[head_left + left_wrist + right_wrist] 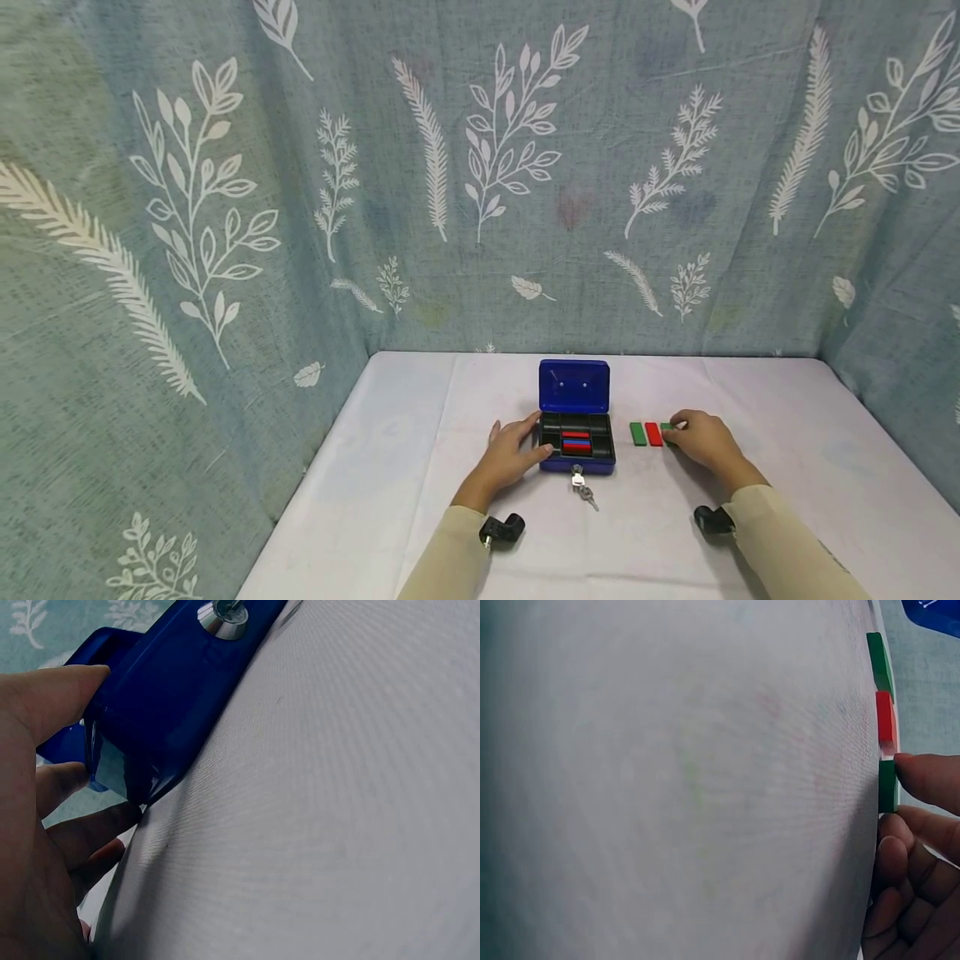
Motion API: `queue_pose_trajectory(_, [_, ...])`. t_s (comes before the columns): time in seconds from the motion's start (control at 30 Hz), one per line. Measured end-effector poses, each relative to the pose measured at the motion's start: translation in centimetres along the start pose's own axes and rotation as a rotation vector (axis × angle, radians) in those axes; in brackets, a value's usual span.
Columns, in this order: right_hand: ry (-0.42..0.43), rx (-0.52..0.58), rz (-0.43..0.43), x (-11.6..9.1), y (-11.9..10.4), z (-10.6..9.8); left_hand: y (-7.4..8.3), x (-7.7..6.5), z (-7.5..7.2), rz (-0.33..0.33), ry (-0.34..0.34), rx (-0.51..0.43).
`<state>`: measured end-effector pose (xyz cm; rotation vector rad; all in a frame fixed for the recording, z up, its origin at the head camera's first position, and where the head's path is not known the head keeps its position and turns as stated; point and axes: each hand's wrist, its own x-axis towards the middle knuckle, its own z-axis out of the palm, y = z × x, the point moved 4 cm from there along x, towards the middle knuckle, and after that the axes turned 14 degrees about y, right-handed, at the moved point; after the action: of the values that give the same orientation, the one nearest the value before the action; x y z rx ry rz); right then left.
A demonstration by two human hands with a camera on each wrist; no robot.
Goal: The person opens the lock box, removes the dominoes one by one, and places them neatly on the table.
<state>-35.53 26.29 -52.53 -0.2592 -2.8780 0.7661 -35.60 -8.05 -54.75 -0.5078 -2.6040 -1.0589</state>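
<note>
A blue cash box (577, 467) stands with its lid (574, 386) raised, and its black tray holds red and blue blocks (576, 443) in a middle compartment. My left hand (508, 458) rests against the box's left side, thumb over the rim and the other fingers extended along the wall. To the right of the box, my right hand (705, 442) pinches a green block (887, 786) between thumb and index finger, low at the tabletop. Beside it lie a red block (653, 434) and another green block (637, 433).
Keys (587, 494) hang from the lock at the box's front and lie on the white tablecloth (450, 400). A leaf-patterned curtain (480, 167) encloses the back and sides of the table. Each wrist carries a small black camera (502, 528).
</note>
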Motion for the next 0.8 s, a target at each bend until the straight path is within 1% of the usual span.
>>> queue_pose_trajectory(0.3, [0.035,-0.007,-0.019,-0.07,0.2,0.06,0.02,-0.07,-0.04,-0.014,-0.007,-0.004])
queue_pose_trajectory(0.53, [0.023,-0.002,0.003,-0.18,0.52,0.15,0.03,-0.15,0.0,-0.003,-0.011,0.013])
queue_pose_trajectory(0.8, [0.011,0.023,0.02,-0.29,0.38,-0.23,0.08,-0.13,-0.13,0.014,-0.001,0.005])
